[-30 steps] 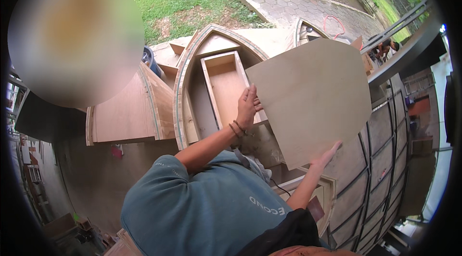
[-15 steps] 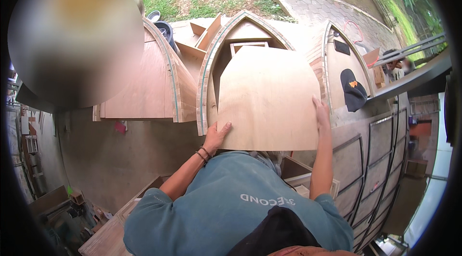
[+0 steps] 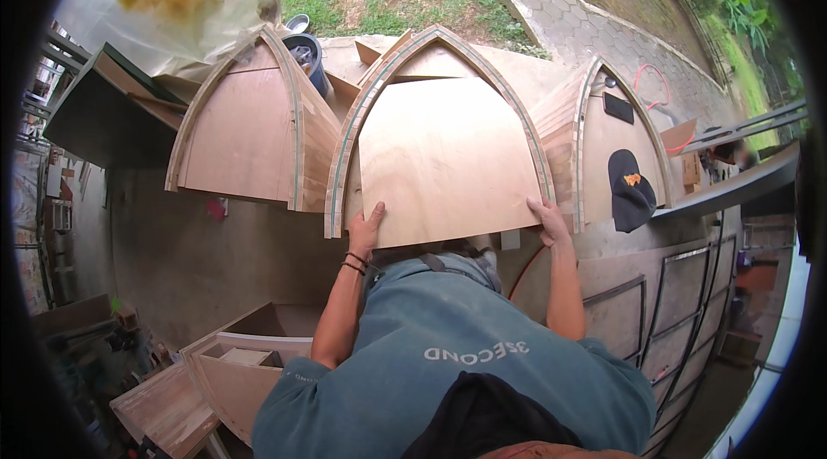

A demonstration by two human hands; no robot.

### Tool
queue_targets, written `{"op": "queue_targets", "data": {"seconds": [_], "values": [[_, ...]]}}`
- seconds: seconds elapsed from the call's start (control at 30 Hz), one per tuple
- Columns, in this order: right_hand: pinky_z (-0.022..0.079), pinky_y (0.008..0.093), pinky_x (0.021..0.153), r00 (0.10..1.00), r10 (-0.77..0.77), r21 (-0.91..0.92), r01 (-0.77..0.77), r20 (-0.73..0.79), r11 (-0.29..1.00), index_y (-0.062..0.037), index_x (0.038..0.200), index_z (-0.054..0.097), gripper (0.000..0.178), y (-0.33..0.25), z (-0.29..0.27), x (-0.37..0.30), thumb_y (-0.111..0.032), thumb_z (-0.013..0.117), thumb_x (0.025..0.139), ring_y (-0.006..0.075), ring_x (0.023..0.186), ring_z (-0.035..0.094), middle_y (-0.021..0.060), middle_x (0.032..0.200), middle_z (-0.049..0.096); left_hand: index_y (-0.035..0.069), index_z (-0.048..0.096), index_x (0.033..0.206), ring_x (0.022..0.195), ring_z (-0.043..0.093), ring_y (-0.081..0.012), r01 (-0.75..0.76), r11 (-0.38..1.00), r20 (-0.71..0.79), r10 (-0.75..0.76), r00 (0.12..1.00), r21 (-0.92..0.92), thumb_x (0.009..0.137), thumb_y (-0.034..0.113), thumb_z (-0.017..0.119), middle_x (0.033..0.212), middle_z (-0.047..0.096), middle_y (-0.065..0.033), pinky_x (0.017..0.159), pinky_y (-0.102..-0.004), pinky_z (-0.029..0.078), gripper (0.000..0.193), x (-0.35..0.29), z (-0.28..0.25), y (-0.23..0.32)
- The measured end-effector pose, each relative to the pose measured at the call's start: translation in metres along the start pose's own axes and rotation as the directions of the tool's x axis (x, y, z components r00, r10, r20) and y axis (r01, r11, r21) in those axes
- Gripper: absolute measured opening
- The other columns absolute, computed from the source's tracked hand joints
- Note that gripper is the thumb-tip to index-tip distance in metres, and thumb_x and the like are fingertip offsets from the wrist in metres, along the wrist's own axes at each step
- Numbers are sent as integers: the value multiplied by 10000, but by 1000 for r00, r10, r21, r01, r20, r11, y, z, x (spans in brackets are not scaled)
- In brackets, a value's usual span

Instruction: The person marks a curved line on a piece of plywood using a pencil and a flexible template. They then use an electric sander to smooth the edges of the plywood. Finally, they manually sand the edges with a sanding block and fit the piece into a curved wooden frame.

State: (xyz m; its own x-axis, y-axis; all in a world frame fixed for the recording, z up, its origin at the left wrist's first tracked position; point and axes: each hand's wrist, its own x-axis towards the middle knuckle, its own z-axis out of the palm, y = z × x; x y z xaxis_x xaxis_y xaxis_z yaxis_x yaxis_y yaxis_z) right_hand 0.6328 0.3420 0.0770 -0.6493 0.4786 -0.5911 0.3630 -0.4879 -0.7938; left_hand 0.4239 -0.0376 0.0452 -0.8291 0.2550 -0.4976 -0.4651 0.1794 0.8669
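A pale plywood panel (image 3: 448,157) lies over the opening of the middle arched wooden frame (image 3: 343,168), whose edge carries a green stripe. My left hand (image 3: 365,229) is closed on the panel's lower left corner, thumb on top. At the lower right corner, my right hand (image 3: 550,222) grips the same panel. The panel's curved sides sit just inside the arch, with a gap showing along the left. Whether its far edge touches the frame cannot be made out.
To the left stands another arched wooden piece (image 3: 237,131), with a dark bucket (image 3: 312,62) behind it. On the right arched piece (image 3: 579,144) lie a black cap (image 3: 631,187) and a phone (image 3: 618,108). Wooden boxes (image 3: 250,377) stand at lower left; black metal frames (image 3: 680,287) at right.
The panel has shifted left and settled inside the middle arch, covering its opening. Both hands moved with it, the right one now lower on its corner.
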Motion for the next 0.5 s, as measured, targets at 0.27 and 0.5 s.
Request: {"op": "queue_targets", "data": {"seconds": [0.27, 0.5], "values": [[530, 478, 959, 993, 70, 498, -106, 90, 861, -100, 1352, 561, 361, 54, -3, -35, -213, 590, 1010, 221, 1114, 635, 80, 1254, 647, -52, 694, 1119, 849, 643, -119, -21, 994, -5, 22, 1000, 105, 921, 491, 725, 966, 724, -70, 769, -287, 529, 580, 22, -8, -16], [521, 421, 877, 993, 106, 572, -111, 41, 813, -161, 1358, 525, 334, 77, 1, -25, -176, 559, 1026, 191, 1128, 599, 22, 1288, 613, -76, 645, 1194, 855, 666, -123, 162, 950, -54, -153, 987, 265, 974, 531, 621, 1072, 711, -73, 734, -273, 538, 647, 38, -11, -7]]}}
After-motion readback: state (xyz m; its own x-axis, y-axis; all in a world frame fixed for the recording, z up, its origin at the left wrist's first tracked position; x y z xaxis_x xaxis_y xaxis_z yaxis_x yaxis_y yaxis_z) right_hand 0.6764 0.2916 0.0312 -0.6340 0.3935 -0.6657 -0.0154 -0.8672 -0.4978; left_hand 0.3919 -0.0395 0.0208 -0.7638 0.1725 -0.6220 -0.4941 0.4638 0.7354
